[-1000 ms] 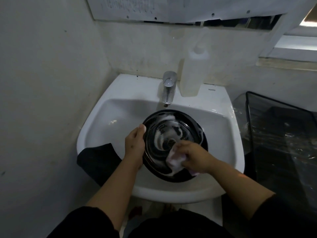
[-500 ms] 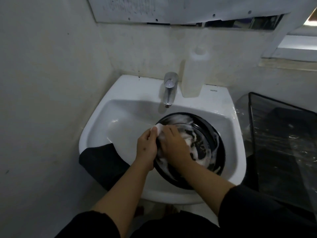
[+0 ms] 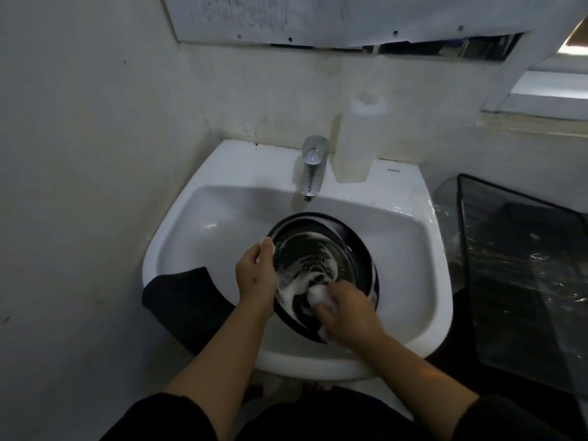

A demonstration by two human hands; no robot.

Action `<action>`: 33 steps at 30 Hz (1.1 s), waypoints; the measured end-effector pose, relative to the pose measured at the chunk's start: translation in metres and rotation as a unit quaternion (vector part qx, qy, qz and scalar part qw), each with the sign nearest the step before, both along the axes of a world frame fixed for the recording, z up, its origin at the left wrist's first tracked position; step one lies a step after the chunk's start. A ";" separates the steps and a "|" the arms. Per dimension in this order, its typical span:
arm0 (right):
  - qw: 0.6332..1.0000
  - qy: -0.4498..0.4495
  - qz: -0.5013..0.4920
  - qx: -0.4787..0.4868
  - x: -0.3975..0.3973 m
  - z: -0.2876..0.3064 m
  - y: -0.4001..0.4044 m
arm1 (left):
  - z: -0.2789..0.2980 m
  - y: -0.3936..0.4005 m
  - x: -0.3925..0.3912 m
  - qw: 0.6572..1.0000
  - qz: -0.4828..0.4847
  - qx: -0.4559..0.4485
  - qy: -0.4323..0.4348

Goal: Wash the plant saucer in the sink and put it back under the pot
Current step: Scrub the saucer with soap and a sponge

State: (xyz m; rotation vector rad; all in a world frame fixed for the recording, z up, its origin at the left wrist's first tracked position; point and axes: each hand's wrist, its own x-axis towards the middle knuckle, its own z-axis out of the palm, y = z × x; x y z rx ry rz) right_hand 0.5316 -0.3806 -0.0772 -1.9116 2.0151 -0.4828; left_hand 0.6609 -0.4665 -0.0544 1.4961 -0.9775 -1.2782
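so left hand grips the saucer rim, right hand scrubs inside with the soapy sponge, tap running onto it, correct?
Not quite: the head view shows no water coming from the tap. The rest stands: the left hand grips the saucer at its rim, and the right hand scrubs inside with the soapy sponge.

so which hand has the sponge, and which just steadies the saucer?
The right hand holds the soapy white sponge, scrubbing inside the black saucer. The left hand only grips the saucer's left rim.

The basin (image 3: 222, 224) lies open left of the saucer (image 3: 359, 246); the faucet (image 3: 311, 168) and bottle (image 3: 358, 138) block the far rim.
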 end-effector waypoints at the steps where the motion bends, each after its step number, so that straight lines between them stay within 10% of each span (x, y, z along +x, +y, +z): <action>1: 0.998 -0.021 0.055 -0.012 0.013 0.006 -0.003 | -0.002 0.000 0.000 1.000 0.000 0.005 0.003; 7: 0.995 0.092 0.035 0.006 -0.003 0.009 -0.062 | 0.001 0.008 -0.010 0.995 -0.012 0.078 0.066; 10: 0.998 -0.007 -0.064 -0.025 0.000 0.009 -0.065 | 0.002 0.011 -0.012 0.994 -0.007 0.090 0.066; 15: 0.982 0.001 0.179 -0.066 0.030 0.010 -0.046 | 0.002 0.003 0.006 0.995 0.016 0.082 0.059; 20: 0.997 0.040 -0.056 -0.046 0.010 0.003 -0.066 | 0.004 0.006 0.005 0.996 -0.034 0.061 0.049; 24: 0.982 0.007 0.144 -0.126 0.024 -0.003 -0.062 | 0.009 -0.001 0.008 0.998 -0.052 0.022 0.039; 33: 0.968 -0.053 0.185 -0.164 0.039 0.028 -0.064 | 0.008 -0.006 0.016 0.996 -0.057 0.039 0.058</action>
